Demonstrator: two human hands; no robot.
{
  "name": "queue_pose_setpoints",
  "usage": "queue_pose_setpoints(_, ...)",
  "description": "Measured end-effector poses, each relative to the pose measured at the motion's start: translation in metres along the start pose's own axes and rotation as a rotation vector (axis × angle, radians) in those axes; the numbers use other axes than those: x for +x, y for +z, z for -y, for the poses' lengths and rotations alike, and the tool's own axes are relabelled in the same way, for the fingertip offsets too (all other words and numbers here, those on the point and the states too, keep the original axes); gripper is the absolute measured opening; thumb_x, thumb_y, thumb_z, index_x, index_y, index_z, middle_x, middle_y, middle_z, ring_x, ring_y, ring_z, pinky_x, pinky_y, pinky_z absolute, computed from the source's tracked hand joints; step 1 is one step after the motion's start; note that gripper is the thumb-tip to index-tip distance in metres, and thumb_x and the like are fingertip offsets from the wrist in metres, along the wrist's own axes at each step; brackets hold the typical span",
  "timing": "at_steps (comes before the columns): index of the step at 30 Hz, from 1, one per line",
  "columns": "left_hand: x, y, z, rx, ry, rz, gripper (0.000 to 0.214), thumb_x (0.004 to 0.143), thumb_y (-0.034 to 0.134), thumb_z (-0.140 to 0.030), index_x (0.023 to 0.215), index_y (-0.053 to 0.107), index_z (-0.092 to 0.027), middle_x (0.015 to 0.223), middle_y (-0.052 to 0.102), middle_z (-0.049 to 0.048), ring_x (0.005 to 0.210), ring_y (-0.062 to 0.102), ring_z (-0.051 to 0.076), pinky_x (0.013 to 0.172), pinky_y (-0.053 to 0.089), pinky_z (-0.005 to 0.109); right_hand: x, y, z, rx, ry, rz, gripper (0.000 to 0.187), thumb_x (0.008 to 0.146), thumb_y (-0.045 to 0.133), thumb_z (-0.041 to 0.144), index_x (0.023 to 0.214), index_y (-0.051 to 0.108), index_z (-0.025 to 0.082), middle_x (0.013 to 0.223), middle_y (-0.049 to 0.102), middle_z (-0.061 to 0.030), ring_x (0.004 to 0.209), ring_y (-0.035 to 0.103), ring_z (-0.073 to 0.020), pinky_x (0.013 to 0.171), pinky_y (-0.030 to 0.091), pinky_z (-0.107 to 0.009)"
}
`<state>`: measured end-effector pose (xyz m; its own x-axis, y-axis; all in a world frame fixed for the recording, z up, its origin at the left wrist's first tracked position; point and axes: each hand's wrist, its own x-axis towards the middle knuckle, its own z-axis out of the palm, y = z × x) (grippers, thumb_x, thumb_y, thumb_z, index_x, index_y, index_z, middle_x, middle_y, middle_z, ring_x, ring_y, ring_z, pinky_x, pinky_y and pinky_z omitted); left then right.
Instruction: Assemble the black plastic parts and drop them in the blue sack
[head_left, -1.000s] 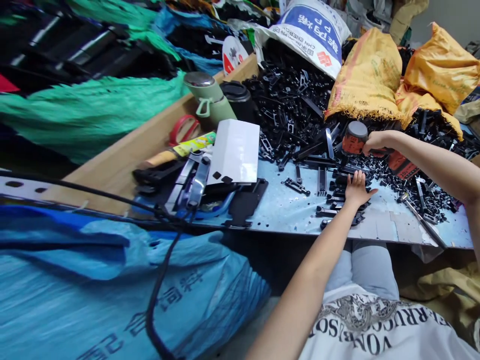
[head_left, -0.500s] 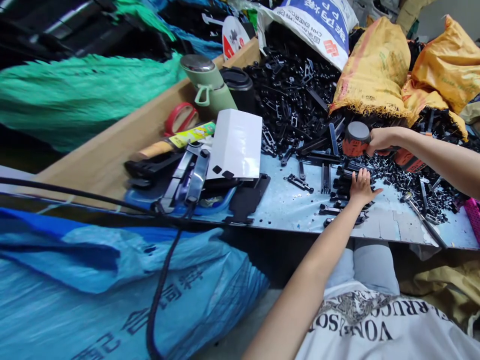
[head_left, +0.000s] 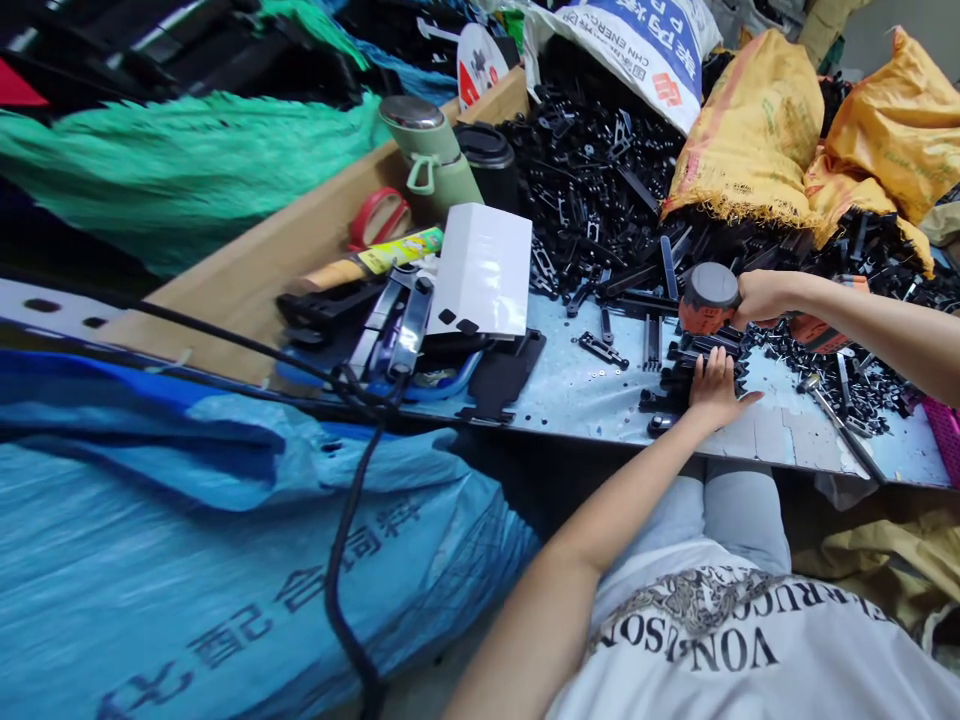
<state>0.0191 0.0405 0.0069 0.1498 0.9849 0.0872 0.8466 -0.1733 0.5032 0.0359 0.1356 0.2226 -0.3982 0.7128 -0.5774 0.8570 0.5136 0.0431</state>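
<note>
My right hand [head_left: 763,297] is closed round the grip of an orange and grey power screwdriver [head_left: 709,297], held upright over a row of black plastic parts [head_left: 679,372] on the pale blue worktop [head_left: 577,390]. My left hand [head_left: 712,385] lies flat, fingers together and stretched out, pressing on those black parts just below the tool. Small black screws [head_left: 806,355] lie scattered to the right of both hands.
A big heap of black plastic pieces [head_left: 592,170] spills from a white sack [head_left: 637,45] behind. Yellow sacks [head_left: 757,130] stand at the back right. A green flask [head_left: 431,165], black cup [head_left: 491,165], red scissors [head_left: 379,215], white box [head_left: 484,270] and blue sack [head_left: 225,560] lie left.
The view has shifted slightly right and down. My left hand has drawn a little nearer the table's front edge on the black parts; my right hand keeps the screwdriver over them.
</note>
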Motion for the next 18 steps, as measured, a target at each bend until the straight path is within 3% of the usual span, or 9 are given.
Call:
queue_pose_setpoints(4,-0.029,0.009,0.006,-0.002,0.037,-0.016,0.099,0.077,0.029,-0.078,0.142,0.024,-0.005,0.152,0.017,0.0181,0.142,0.009,0.027,0.116,0.007,0.045,-0.002,0.009,0.009,-0.073,-0.017,0.047,0.02,0.062,0.065,0.025,0.076,0.065,0.011,0.059,0.058,-0.0022,0.05,0.053,-0.0133,0.045,0.038,-0.023)
queue_pose_setpoints(9,-0.026,0.012,0.008,0.009,0.079,-0.042,0.1,0.074,0.032,-0.079,0.14,0.028,-0.004,0.151,0.021,0.0195,0.141,0.014,0.029,0.116,0.011,0.047,-0.016,0.014,0.022,-0.142,-0.01,0.035,0.025,0.063,0.063,0.024,0.083,0.066,0.011,0.067,0.062,-0.0039,0.054,0.055,-0.0139,0.046,0.037,-0.023)
queue_pose_setpoints(12,-0.026,0.01,0.006,0.018,0.103,-0.138,0.099,0.074,0.033,-0.079,0.136,0.036,-0.003,0.147,0.03,0.0213,0.138,0.023,0.031,0.114,0.015,0.047,-0.032,0.016,0.025,-0.173,-0.032,0.004,0.025,0.063,0.062,0.03,0.081,0.067,0.013,0.069,0.064,-0.0047,0.058,0.058,-0.0153,0.047,0.038,-0.023)
queue_pose_setpoints(15,-0.03,0.01,0.005,0.016,0.115,-0.232,0.095,0.076,0.033,-0.078,0.134,0.04,-0.003,0.143,0.036,0.022,0.135,0.03,0.031,0.113,0.018,0.046,-0.04,0.022,0.029,-0.176,-0.063,0.049,0.027,0.063,0.061,0.032,0.082,0.068,0.013,0.068,0.064,-0.0046,0.059,0.059,-0.0154,0.049,0.039,-0.023)
queue_pose_setpoints(18,-0.033,0.012,0.004,0.003,0.103,-0.238,0.094,0.075,0.035,-0.078,0.134,0.04,-0.005,0.14,0.04,0.0218,0.132,0.036,0.032,0.11,0.023,0.047,-0.039,0.03,0.034,-0.187,-0.091,0.105,0.028,0.063,0.061,0.03,0.083,0.069,0.012,0.067,0.064,-0.0049,0.058,0.057,-0.0151,0.049,0.039,-0.023)
